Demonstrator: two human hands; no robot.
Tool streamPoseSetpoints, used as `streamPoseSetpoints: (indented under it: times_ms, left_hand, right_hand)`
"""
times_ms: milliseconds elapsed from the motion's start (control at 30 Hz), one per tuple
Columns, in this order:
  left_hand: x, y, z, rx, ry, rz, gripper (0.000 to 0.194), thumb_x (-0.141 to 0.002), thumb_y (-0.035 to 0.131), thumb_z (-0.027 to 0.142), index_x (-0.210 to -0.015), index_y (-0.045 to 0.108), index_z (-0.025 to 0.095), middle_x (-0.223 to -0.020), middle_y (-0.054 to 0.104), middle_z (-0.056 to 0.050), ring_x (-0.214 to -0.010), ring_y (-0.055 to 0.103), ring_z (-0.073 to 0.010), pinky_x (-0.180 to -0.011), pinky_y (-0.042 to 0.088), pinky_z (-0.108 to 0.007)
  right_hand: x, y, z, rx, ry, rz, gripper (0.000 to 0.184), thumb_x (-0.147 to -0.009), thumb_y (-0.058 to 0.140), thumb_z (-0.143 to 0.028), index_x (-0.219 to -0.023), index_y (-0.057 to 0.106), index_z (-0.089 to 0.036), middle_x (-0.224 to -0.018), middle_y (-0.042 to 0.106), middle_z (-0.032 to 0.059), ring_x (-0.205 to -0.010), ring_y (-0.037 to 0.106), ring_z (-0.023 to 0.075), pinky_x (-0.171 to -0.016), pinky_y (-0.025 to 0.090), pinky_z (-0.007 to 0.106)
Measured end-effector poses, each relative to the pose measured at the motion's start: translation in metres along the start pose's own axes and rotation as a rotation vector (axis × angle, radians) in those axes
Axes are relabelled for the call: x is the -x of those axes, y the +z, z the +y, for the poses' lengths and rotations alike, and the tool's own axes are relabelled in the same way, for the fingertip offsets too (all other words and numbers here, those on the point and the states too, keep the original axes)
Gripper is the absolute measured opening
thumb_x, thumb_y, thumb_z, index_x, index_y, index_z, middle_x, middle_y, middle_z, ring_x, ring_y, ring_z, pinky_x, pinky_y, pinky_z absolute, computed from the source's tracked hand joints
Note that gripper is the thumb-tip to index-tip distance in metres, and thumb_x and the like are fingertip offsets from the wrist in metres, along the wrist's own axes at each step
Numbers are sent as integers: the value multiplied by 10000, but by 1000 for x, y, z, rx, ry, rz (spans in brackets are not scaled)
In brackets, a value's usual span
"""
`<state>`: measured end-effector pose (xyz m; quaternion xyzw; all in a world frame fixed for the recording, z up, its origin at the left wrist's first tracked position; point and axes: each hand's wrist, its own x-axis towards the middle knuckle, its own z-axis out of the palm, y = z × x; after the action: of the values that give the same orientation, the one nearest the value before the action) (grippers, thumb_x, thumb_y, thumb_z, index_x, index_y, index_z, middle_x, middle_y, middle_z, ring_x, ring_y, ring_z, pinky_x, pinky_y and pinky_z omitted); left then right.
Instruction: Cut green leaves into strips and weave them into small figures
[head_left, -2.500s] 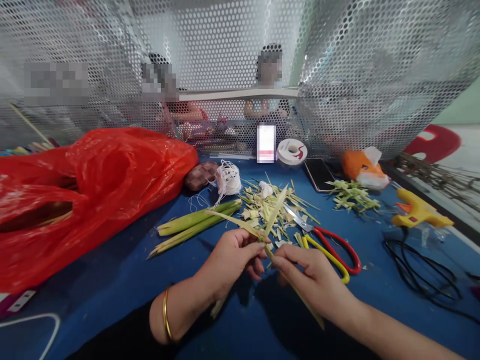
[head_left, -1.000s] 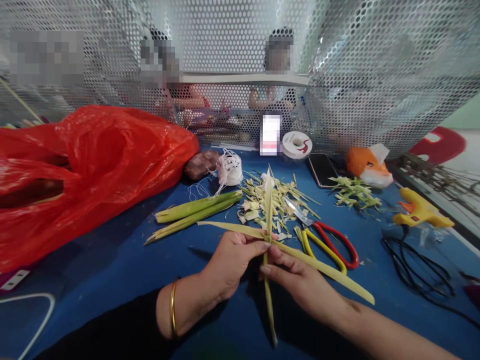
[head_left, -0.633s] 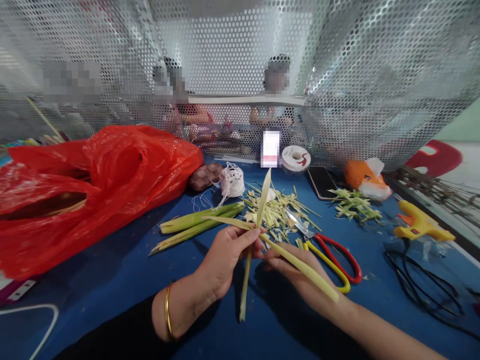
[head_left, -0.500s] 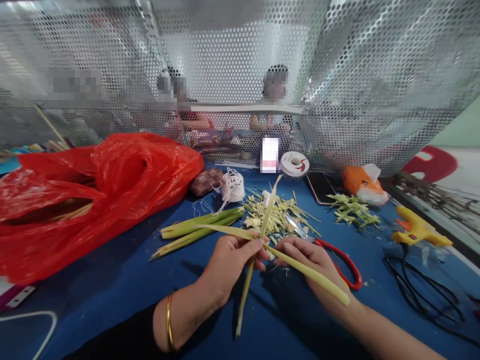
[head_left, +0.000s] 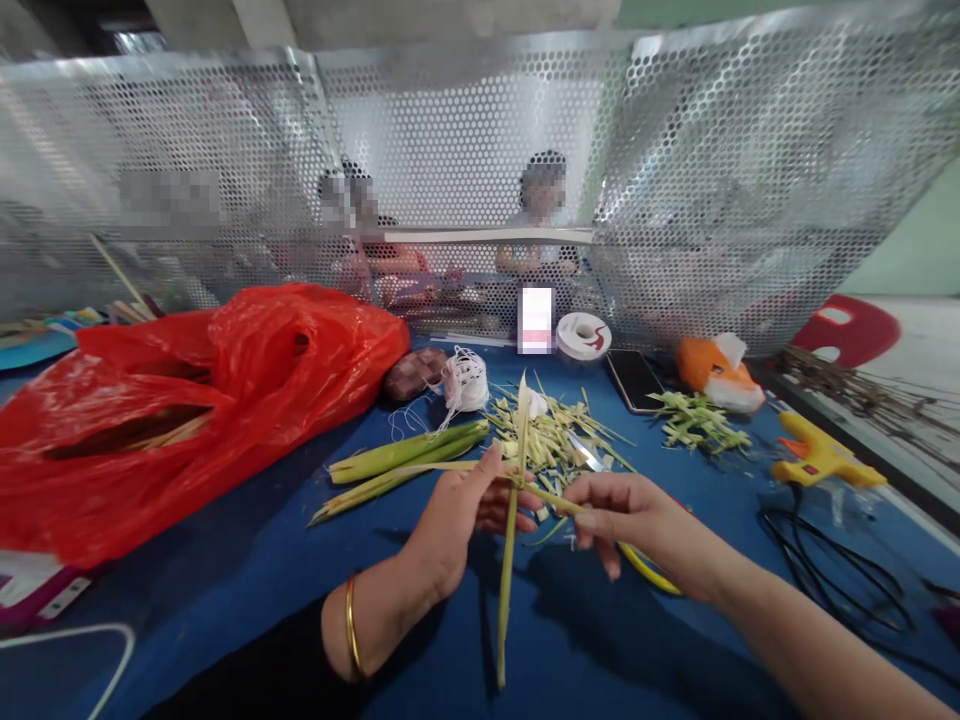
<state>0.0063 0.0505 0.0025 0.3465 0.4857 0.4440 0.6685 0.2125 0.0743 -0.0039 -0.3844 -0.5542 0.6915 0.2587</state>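
Observation:
Pale green leaf strips [head_left: 508, 580] cross in a knot in front of me, their ends pointing away, toward me, left and right. My left hand [head_left: 457, 515] holds them beside the knot, thumb on top and fingers behind. My right hand [head_left: 637, 515] pinches the strip that runs right, between thumb and fingers. Under and behind my right hand lie scissors [head_left: 589, 455]; the blades show, the handles are mostly hidden. Beyond the knot is a heap of cut leaf scraps [head_left: 555, 430]. Green leaf stalks [head_left: 409, 455] lie left of it.
A red plastic bag [head_left: 315, 350] fills the left side. Along the back are white string [head_left: 465, 380], a brown checked pouch [head_left: 414, 374], a ribbon spool [head_left: 583, 338] and a phone [head_left: 634, 380]. A yellow glue gun [head_left: 825, 455] with black cable lies right. A perforated metal screen [head_left: 465, 130] stands behind.
My right hand has closed on the right strip, which earlier lay over its back. The left thumb has lifted off the knot. The strip toward me has swung right, and the view has tilted up.

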Motion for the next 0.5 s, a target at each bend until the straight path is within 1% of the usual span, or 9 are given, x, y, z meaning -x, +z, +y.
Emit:
streamPoseSetpoints:
  times_ms: [33,100,167,200,267,300,367,433,500]
  left_hand:
    - [0,-1,0,12,-20,-6,601,-784,553,651,-920,719,89,-781,747,-121,-587,680,-158,-575,474,-229]
    - [-1,-3,1,35,-55,-27,615,-810,511,656,-944,720,93,-805,751,-126,-602,689,-158,-579,468,-225]
    - [-1,-3,2,54,-75,-48,555,-823,533,611,-940,720,101,-834,753,-127,-624,694,-154,-583,465,-218]
    - [-1,-3,2,58,-76,-58,512,-823,559,577,-939,718,105,-860,754,-129,-644,697,-153,-587,465,-214]
    - [0,-1,1,46,-55,-89,407,-800,638,478,-964,709,112,-937,750,-132,-708,703,-158,-619,477,-215]
    - [1,1,0,32,-37,-107,368,-772,685,410,-993,700,117,-982,744,-131,-754,704,-165,-645,486,-220]
    - [3,5,-3,12,1,-149,398,-706,746,266,-1074,669,136,-1063,727,-120,-864,697,-187,-721,502,-245]
    - [6,9,-7,9,23,-204,484,-664,744,154,-1136,637,165,-1118,710,-100,-948,681,-197,-804,502,-273]
    - [8,11,-10,-38,71,-270,495,-672,689,91,-1155,631,187,-1140,702,-80,-997,664,-195,-888,480,-299]
  right_hand:
    - [0,-2,0,37,-6,29,316,-731,735,-446,-839,680,-155,-644,649,-11,-427,532,77,-440,411,207]
    - [-2,-7,1,102,-22,85,310,-752,705,-464,-814,686,-161,-622,650,-9,-419,519,80,-433,398,213]
    - [-4,-12,2,198,-61,134,296,-764,685,-469,-794,697,-176,-633,667,2,-467,556,109,-484,431,243]
    - [-5,-14,2,269,-98,174,286,-775,670,-467,-794,706,-184,-662,684,14,-528,594,136,-538,459,268]
    - [-7,-17,3,442,-221,309,266,-820,620,-449,-827,723,-203,-787,722,44,-727,654,200,-694,488,327]
    - [-7,-17,3,538,-294,379,258,-845,592,-433,-848,727,-213,-860,730,55,-831,656,225,-773,478,354]
    - [-6,-15,4,696,-415,472,247,-885,543,-398,-897,724,-230,-977,726,63,-971,632,250,-885,436,387]
    - [-4,-10,5,769,-471,484,235,-894,533,-375,-955,712,-236,-996,725,63,-1002,626,255,-918,424,397]
    - [-2,-2,6,768,-470,468,241,-869,575,-359,-1035,687,-226,-980,730,65,-980,635,254,-896,450,391]
